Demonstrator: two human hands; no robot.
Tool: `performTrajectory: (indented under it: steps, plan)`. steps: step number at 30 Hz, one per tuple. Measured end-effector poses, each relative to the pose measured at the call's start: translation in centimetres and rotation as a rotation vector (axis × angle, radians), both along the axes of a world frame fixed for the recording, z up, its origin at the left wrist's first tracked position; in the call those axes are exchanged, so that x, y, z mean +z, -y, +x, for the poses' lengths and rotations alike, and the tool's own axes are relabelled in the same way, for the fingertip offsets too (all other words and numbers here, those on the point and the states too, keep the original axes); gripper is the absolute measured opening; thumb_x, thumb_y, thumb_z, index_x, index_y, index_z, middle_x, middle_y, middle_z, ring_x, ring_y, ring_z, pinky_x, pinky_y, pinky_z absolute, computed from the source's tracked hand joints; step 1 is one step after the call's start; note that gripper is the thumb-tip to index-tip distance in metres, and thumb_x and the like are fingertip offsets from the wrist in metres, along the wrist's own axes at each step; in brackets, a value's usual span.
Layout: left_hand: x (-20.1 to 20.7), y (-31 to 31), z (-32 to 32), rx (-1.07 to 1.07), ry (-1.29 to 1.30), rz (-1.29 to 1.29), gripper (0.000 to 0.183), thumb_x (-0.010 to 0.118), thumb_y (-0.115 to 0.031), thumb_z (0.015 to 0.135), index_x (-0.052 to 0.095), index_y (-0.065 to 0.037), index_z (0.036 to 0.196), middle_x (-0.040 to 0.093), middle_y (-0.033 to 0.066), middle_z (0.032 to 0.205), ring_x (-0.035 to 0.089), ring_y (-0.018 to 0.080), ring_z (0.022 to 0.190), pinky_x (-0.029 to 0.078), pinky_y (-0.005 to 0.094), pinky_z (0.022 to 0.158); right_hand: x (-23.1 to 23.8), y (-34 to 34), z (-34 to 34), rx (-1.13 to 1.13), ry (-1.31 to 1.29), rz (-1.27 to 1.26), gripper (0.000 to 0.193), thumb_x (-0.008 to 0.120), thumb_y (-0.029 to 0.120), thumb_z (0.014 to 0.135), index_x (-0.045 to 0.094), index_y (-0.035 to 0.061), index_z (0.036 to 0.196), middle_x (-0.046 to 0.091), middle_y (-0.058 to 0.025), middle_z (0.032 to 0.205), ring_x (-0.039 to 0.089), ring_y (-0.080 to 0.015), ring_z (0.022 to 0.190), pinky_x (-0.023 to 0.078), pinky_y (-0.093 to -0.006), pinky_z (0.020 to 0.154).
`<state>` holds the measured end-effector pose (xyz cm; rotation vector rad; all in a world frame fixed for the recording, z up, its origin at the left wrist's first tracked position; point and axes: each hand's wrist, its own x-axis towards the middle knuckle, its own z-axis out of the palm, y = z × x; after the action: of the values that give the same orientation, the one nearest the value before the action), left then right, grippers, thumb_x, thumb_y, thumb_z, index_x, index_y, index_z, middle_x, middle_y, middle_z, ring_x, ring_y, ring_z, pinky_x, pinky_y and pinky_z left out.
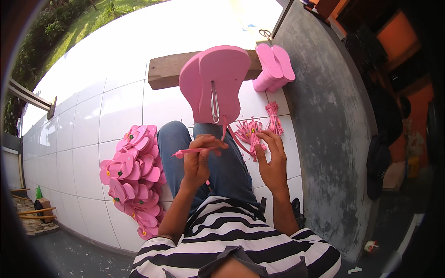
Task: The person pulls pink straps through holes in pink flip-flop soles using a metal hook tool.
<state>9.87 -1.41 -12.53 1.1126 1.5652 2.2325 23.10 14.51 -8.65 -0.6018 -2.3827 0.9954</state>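
Observation:
A large pink flip-flop sole (227,78), seemingly overlapping another, stands tilted against a wooden block in front of my knees. A bent metal wire tool (214,104) lies upright against its face. Pink strap (225,129) comes from the sole's lower edge and curves down toward my hands. My left hand (199,160) is closed round a pink strap, whose knobbed end (178,154) sticks out to the left. My right hand (272,160) has thumb and fingers apart, next to a bundle of pink straps (250,134). A small yellow flower (253,131) shows by its fingertips.
Finished pink flip-flops with small flowers (134,176) lie heaped on the white tiles at left. Beyond the wooden block (164,72), stacked pink soles (274,69) stand at right, near another strap bundle (274,118) and scissors (265,33). A grey ledge (324,139) borders the right.

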Motion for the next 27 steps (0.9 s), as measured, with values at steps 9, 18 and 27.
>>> performTrajectory:
  steps: [9,18,27]
  plan:
    - [3.3,-0.9,-1.6,-0.367,-0.098,-0.026,0.045,0.047,-0.031,0.102,0.063,-0.005,0.070,0.068,0.0034,0.075,0.053,0.0220,0.088,0.041,0.0386,0.088,2.3,0.7,-5.0,0.741,-0.395,-0.778,0.019,0.066,0.010,0.093,0.069,-0.0005,0.108,0.071,-0.0094,0.101,0.066,-0.0181,0.094,0.052,-0.0300,0.084]
    - [4.0,-0.8,-5.7,0.027,-0.038,0.054,0.035,0.050,-0.033,0.102,0.062,0.000,0.101,0.063,0.0095,0.099,0.052,0.0128,0.080,0.041,0.0272,0.071,3.1,1.7,-7.8,0.505,-0.611,-0.942,0.016,0.071,0.001,0.088,0.066,-0.0037,0.102,0.070,-0.0115,0.101,0.066,-0.0141,0.091,0.053,-0.0278,0.083]
    - [14.3,-2.7,-9.9,0.502,-0.488,-0.220,0.029,0.065,-0.022,0.094,0.066,-0.005,0.117,0.063,0.0122,0.115,0.060,0.0189,0.091,0.051,0.0320,0.077,3.7,3.8,-9.3,0.341,-0.826,-0.668,0.013,0.067,-0.008,0.086,0.062,-0.0037,0.097,0.067,-0.0169,0.096,0.068,-0.0213,0.080,0.057,-0.0313,0.073]
